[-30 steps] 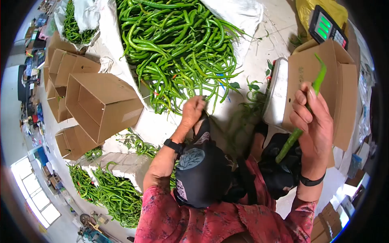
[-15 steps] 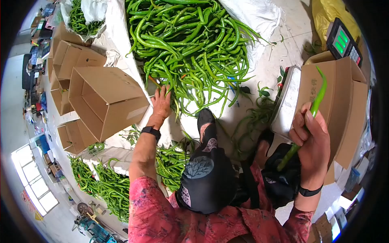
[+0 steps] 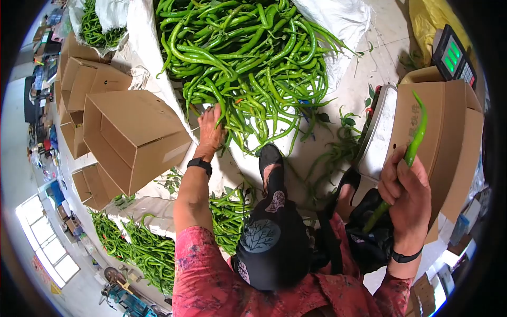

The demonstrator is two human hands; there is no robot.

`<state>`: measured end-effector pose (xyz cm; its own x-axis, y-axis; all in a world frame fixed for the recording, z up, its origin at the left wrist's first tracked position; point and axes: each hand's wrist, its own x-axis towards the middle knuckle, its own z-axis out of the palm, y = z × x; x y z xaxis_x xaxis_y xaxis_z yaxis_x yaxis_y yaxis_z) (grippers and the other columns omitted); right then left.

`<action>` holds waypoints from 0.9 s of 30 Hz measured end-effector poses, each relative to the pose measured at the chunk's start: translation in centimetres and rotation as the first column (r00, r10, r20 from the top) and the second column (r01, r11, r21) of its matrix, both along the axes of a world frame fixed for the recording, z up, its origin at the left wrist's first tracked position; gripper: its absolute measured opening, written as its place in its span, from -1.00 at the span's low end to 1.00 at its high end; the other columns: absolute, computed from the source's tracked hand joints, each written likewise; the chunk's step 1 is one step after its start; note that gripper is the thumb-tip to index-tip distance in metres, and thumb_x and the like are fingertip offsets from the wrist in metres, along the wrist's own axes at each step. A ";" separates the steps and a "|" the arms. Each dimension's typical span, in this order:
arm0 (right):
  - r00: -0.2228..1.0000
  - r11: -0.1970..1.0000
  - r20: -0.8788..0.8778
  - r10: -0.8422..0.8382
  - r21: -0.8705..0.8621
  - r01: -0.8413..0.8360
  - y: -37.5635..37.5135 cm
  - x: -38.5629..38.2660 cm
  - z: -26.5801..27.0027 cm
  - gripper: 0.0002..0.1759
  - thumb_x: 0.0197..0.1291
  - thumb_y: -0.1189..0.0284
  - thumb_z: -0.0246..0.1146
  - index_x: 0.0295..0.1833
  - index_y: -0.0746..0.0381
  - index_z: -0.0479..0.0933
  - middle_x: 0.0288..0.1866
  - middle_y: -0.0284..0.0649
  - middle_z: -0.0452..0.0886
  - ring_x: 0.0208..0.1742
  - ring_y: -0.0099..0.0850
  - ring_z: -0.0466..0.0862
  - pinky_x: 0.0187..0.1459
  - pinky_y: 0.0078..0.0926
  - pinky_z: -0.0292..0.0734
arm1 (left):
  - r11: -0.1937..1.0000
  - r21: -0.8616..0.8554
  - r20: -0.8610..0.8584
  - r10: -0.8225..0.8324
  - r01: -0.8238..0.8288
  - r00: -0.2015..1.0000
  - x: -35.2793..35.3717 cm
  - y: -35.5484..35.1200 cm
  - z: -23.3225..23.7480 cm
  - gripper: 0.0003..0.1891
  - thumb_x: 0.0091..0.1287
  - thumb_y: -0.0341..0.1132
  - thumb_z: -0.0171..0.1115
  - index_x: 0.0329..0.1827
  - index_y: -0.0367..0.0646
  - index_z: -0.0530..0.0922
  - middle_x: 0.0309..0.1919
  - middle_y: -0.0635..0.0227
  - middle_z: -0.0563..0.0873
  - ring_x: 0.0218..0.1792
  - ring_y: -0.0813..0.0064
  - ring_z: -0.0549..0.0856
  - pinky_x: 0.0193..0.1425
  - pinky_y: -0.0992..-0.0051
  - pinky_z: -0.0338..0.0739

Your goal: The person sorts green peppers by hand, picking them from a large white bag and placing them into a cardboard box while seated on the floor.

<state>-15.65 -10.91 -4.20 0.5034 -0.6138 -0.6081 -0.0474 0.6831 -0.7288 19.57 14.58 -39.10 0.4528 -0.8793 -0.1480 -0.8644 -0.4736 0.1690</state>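
Observation:
In my right hand (image 3: 405, 193) is a long green chili pepper (image 3: 419, 129), held upright. Its tip rises above the fingers and its lower part shows below them. At the near left edge of a large heap of green chili peppers (image 3: 237, 47), my left hand (image 3: 211, 132) reaches in with its fingers bent around a curved pepper (image 3: 219, 100). Some of the left fingertips are partly hidden by the peppers. The heap spills from a white woven sack (image 3: 338, 45) onto the floor.
Open cardboard boxes (image 3: 134, 134) stand on the left. To the right are a scale platform (image 3: 379, 134), its lit display (image 3: 451, 53) and another cardboard box (image 3: 417, 105). More peppers (image 3: 140, 248) lie at lower left. My shoe (image 3: 271, 158) is beside the heap.
My left hand has moved slightly up into the heap, and its spread fingers have drawn together around a pepper. My right hand still holds its pepper, slightly lower in view.

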 end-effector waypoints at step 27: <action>0.999 0.999 0.024 0.030 0.041 -0.031 1.3 -1.0 0.9 -0.77 0.32 0.38 0.22 -0.05 0.30 0.45 -0.32 -0.30 0.46 -0.52 -0.65 0.33 -0.44 -0.61 0.28 | 0.862 0.341 -0.768 0.485 -0.375 0.418 -7.5 1.2 -2.1 0.02 -0.07 -0.02 0.64 0.35 -0.40 0.24 0.19 -0.11 0.58 0.23 0.12 0.57 0.29 0.33 0.46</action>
